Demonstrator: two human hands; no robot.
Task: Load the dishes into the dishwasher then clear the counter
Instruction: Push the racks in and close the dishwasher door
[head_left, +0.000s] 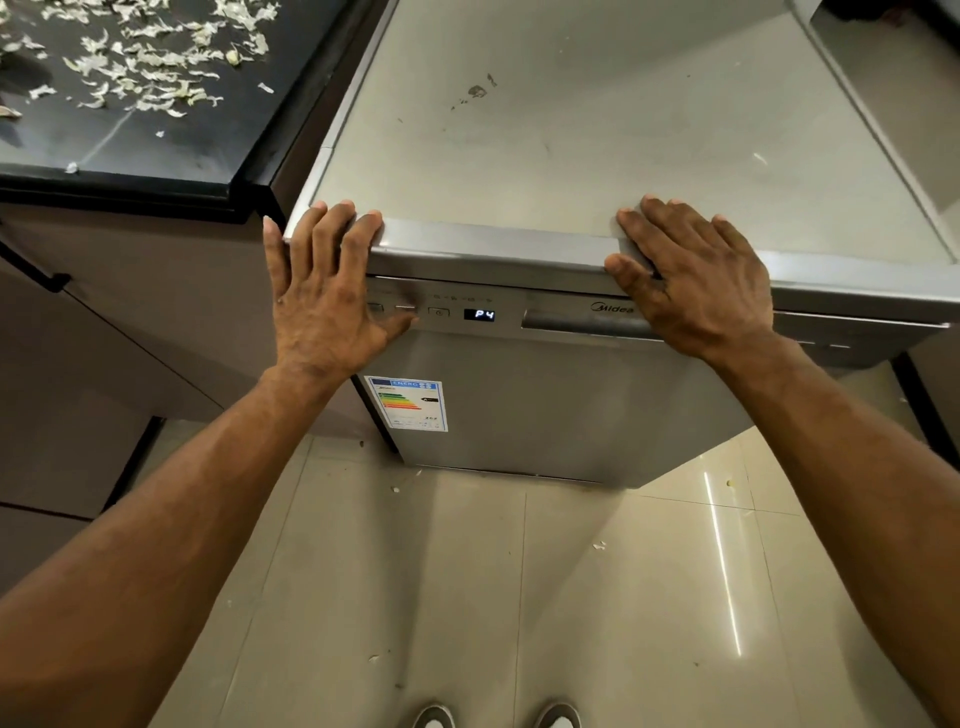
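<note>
Your left hand and right hand lie flat, fingers straight, on the shut dishwasher's front top edge. Its door handle runs crosswise just below your right hand, the nearer one.

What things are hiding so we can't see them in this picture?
All in the head view:
- Inside the dishwasher, and any dishes: hidden by its shut door.
- Part of the control panel: under the left hand.
- Part of the door handle: under the right hand.
- Small print on the energy label: too small.
- Shoes: cut off by the bottom edge.
</note>
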